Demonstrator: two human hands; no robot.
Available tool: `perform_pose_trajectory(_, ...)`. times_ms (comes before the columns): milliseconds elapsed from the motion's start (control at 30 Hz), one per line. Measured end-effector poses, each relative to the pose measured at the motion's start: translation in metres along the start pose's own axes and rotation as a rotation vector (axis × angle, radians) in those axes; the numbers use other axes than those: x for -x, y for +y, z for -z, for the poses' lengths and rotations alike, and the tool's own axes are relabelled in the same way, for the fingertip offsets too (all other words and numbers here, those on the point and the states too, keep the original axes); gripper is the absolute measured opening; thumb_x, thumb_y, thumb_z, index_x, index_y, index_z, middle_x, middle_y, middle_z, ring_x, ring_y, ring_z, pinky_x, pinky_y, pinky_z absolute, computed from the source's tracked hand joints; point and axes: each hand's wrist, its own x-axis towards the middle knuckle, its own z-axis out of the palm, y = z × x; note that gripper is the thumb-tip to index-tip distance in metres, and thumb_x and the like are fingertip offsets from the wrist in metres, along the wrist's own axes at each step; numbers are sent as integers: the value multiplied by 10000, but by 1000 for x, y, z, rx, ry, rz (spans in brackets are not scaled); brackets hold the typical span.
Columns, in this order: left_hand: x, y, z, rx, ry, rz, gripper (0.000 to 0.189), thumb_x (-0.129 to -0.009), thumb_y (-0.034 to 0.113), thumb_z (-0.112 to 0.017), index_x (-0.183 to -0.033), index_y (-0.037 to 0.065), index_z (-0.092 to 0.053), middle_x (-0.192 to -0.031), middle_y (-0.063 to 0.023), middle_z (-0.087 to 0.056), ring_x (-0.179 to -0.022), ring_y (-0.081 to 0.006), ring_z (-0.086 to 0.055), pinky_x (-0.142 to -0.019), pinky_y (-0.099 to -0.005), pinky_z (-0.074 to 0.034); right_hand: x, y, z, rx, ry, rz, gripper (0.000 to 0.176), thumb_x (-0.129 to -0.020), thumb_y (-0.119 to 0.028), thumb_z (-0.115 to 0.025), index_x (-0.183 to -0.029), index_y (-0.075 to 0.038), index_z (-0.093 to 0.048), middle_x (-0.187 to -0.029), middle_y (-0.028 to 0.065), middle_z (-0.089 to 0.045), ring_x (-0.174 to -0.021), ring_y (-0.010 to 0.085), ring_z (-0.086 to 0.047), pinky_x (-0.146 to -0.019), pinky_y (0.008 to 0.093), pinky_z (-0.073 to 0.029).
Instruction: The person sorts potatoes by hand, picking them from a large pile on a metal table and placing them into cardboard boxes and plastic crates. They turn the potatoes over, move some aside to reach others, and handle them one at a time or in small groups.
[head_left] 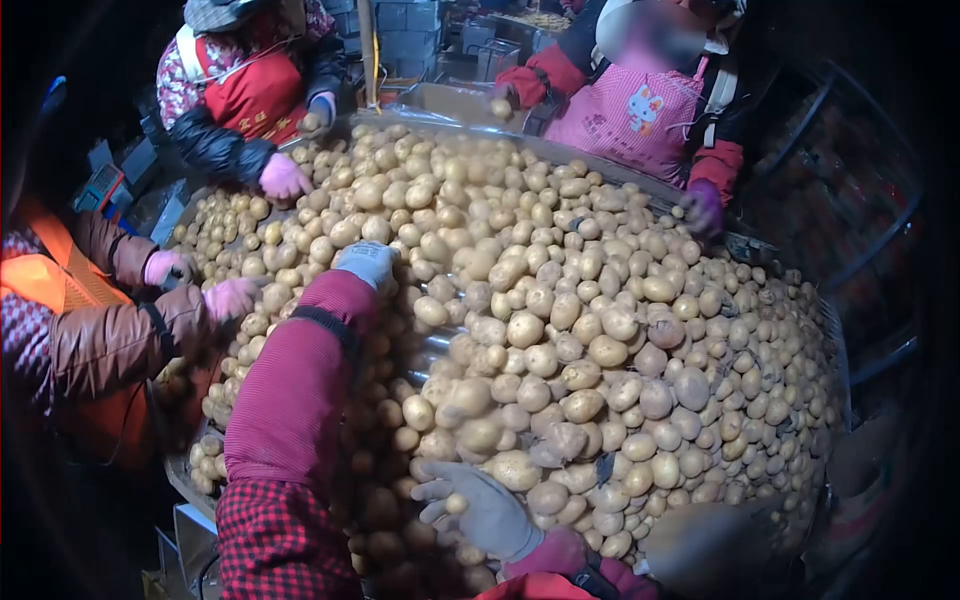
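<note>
Potatoes (pixel 600 350) of many sizes cover a broad sorting table around both hands. My left hand (pixel 368 262), in a pale grey glove, reaches far forward over the heap, its back toward me. The fingers point down among the potatoes and are mostly hidden. Close to me at the bottom, my right hand (pixel 485 512), in a grey glove, has its fingers stretched out and spread to the left. A very small potato (pixel 456 503) overlaps its fingers in this view. Between the hands, metal rollers (pixel 432 350) show through a gap, and several potatoes there are blurred.
Opposite, one person's pink-gloved hand (pixel 285 177) touches the heap; another's purple glove (pixel 703 208) rests at the far edge. At left, a co-worker's pink gloves (pixel 232 298) work among potatoes. Dark clods (pixel 605 468) lie in the pile. A cardboard box (pixel 455 103) stands behind.
</note>
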Motion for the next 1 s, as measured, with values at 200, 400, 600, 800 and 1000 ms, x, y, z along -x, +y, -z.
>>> perform_pose_trajectory(200,57,9,-14,53,97,26,290,-875,224,-648,-1148,147,-709,-1341,-204,-563,-1175,-397,-642,-961,-501,-534,12,-15,-24,204,61,118,424,-1069,-115,-388,-1471,-59,-511,-1273,144,-663,-921,138,-646,-754,247,-540)
perform_pose_trajectory(400,115,-9,-31,113,285,-34,179,-890,252,-676,-1014,127,-714,-1195,-170,-615,-1082,-384,-644,-907,-497,-538,10,-7,-12,226,-18,238,455,-1054,-54,-363,-1495,-58,-475,-1321,133,-661,-949,145,-670,-794,254,-547)
perform_pose_trajectory(600,237,33,6,659,417,-471,342,-763,99,-806,-1083,94,-684,-1287,-182,-621,-1016,-361,-688,-836,-438,-579,18,-26,-43,158,128,155,467,-1098,-101,-327,-1560,-33,-348,-1277,147,-625,-1049,194,-666,-856,309,-578)
perform_pose_trajectory(800,268,88,21,572,151,-882,400,-889,272,-787,-1243,110,-694,-1385,-215,-598,-1085,-373,-692,-900,-425,-578,12,-11,-22,-502,-1,130,338,-1026,-201,-525,-1331,-56,-540,-1229,85,-637,-1048,237,-660,-878,327,-545)
perform_pose_trajectory(1000,163,78,19,567,568,-614,420,-865,216,-790,-1253,98,-681,-1281,-158,-657,-1131,-361,-657,-938,-460,-546,19,-24,-32,-275,125,64,578,-998,-507,-538,-1391,-83,-523,-1098,62,-658,-856,136,-628,-616,247,-480)
